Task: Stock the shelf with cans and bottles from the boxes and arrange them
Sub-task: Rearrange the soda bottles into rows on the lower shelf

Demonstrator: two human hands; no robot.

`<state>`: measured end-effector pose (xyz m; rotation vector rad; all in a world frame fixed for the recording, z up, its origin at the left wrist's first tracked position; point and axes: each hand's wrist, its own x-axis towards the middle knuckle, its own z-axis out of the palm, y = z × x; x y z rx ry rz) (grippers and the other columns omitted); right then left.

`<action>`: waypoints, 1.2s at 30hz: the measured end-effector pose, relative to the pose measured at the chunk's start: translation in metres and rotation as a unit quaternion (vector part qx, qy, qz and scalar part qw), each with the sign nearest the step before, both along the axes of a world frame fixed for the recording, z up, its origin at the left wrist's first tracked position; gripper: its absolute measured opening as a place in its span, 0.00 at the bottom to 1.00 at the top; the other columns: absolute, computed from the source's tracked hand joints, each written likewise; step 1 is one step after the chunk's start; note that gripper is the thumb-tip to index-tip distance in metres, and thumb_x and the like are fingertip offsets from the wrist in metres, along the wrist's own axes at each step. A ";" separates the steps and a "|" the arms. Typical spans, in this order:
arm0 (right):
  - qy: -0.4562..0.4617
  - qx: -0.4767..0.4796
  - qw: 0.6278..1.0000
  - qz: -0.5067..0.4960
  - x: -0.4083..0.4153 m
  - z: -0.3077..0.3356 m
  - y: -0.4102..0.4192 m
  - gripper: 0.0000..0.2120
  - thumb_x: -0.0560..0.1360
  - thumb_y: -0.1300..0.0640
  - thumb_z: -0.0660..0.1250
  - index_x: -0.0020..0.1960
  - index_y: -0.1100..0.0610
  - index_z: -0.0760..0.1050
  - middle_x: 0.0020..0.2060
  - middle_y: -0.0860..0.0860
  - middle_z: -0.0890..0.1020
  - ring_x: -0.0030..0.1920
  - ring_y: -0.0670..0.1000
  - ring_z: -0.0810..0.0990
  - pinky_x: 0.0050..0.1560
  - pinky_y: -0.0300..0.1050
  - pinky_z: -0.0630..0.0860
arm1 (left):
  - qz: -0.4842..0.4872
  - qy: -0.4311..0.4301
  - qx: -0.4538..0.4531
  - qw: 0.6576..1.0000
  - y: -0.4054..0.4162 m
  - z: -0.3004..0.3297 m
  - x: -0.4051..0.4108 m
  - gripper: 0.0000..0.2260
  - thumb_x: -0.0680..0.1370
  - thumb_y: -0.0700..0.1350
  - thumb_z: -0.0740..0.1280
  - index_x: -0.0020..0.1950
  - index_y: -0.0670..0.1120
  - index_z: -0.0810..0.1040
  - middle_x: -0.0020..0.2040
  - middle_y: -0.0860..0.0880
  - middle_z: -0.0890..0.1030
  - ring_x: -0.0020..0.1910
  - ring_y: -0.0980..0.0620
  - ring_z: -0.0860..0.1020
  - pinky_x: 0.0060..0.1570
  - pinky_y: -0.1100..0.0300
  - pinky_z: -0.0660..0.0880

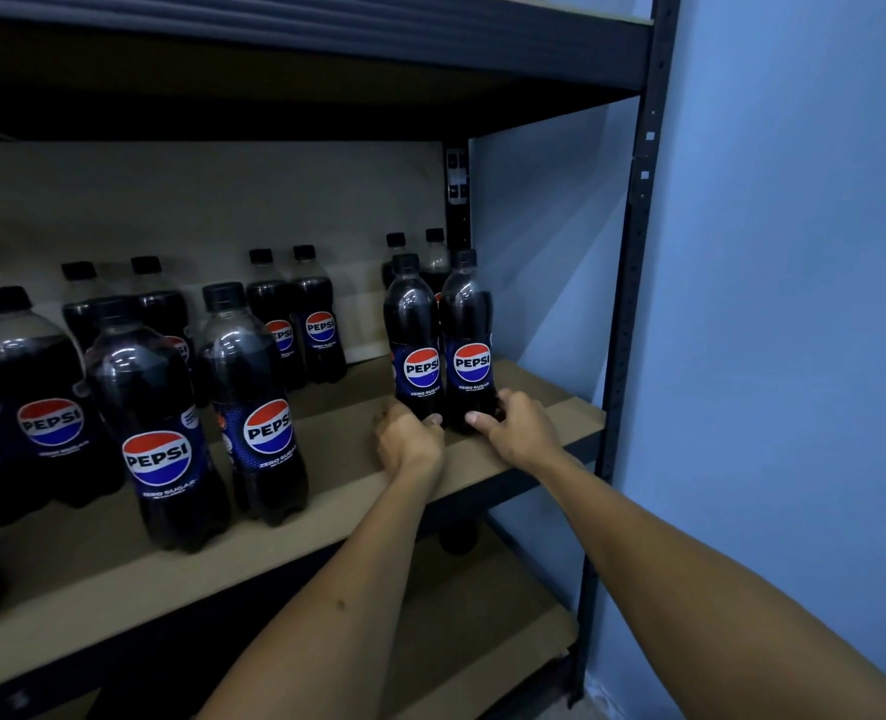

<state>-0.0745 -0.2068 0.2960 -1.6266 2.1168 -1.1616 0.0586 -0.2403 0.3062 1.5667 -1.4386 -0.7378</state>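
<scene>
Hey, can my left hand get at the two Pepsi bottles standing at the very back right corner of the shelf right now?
Probably not directly. The back pair of bottles stands right behind the two front bottles, which both the left hand and right hand are holding at the base. Those block the straight path; only the caps show behind them.

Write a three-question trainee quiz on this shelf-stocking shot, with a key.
1. True or false: the left hand and right hand each grip the base of a dark plastic Pepsi bottle with a black cap.
2. Where do the two gripped bottles, left one and right one, stand on the brown board shelf? A) left end B) right end C) middle
3. Do the gripped bottles' labels face the camera?

Key: 1 true; 2 B; 3 yes.
</scene>
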 end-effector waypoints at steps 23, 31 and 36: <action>0.094 0.136 0.985 -0.041 0.010 0.017 -0.004 0.24 0.81 0.40 0.57 0.68 0.56 0.70 0.66 0.56 0.76 0.69 0.58 0.68 0.68 0.55 0.65 | -0.003 -0.026 -0.003 1.000 0.003 0.000 0.001 0.19 0.78 0.42 0.68 0.67 0.40 0.70 0.64 0.39 0.76 0.63 0.40 0.75 0.60 0.52 0.72; 0.099 0.169 0.980 -0.021 0.007 0.019 -0.007 0.25 0.82 0.40 0.54 0.71 0.54 0.67 0.71 0.56 0.71 0.74 0.59 0.61 0.73 0.58 0.60 | -0.005 -0.036 0.002 0.999 0.006 0.002 0.002 0.18 0.79 0.43 0.67 0.66 0.39 0.70 0.64 0.40 0.76 0.63 0.41 0.75 0.59 0.53 0.72; 0.115 0.163 0.980 -0.023 0.009 0.019 -0.004 0.24 0.82 0.40 0.53 0.68 0.56 0.69 0.69 0.57 0.73 0.73 0.59 0.63 0.70 0.56 0.60 | 0.000 -0.057 0.002 0.998 0.005 0.002 0.000 0.19 0.79 0.44 0.67 0.67 0.38 0.69 0.65 0.39 0.75 0.64 0.41 0.74 0.59 0.52 0.71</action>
